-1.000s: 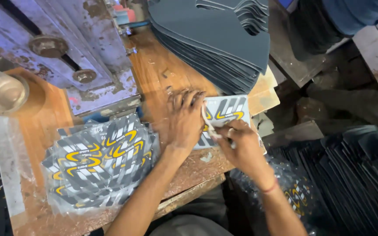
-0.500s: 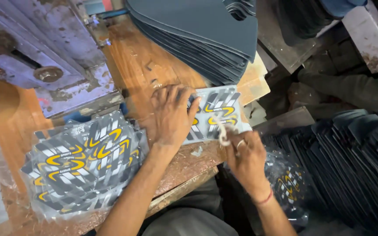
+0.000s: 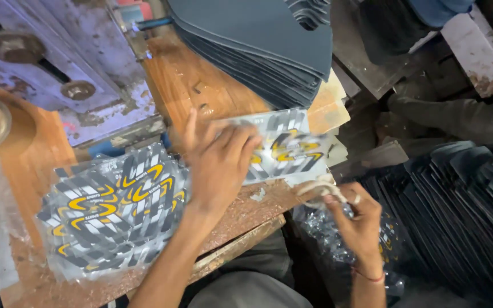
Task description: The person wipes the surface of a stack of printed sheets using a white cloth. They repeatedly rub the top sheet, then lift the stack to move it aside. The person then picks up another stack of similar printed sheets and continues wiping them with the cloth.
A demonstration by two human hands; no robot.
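My left hand (image 3: pixel 218 165) lies flat, fingers spread wide and gripping nothing, pressing down on a printed sheet (image 3: pixel 283 149) with a grey, white and yellow pattern that rests on the wooden table (image 3: pixel 184 85), just in front of the tall stack of dark blue cut pieces (image 3: pixel 258 40). My right hand (image 3: pixel 358 219) hangs off the table's near edge, its fingers pinched shut around a pale, crumpled wad (image 3: pixel 318 187) (a rag or a twist of backing, I cannot tell which) that sits close to the sheet's lower right corner. To my left a fanned pile of printed sheets (image 3: pixel 109 211), same pattern, lies on the table in what looks like clear wrapping. Judging how far along I am: one sheet is out on its own and held steady under my palm, so the separating of this piece seems done, while whatever the wad is for at that corner looks only just begun or just finished; the blur hides which. What is left seems large, since the fanned pile is thick and the dark stack behind is tall, and more dark pieces (image 3: pixel 463 205) stand in rows down to my right, beside a clear bag (image 3: pixel 326 234) of further printed pieces below the table edge. A worn purple metal machine (image 3: pixel 58 63) sits at the far left of the table.
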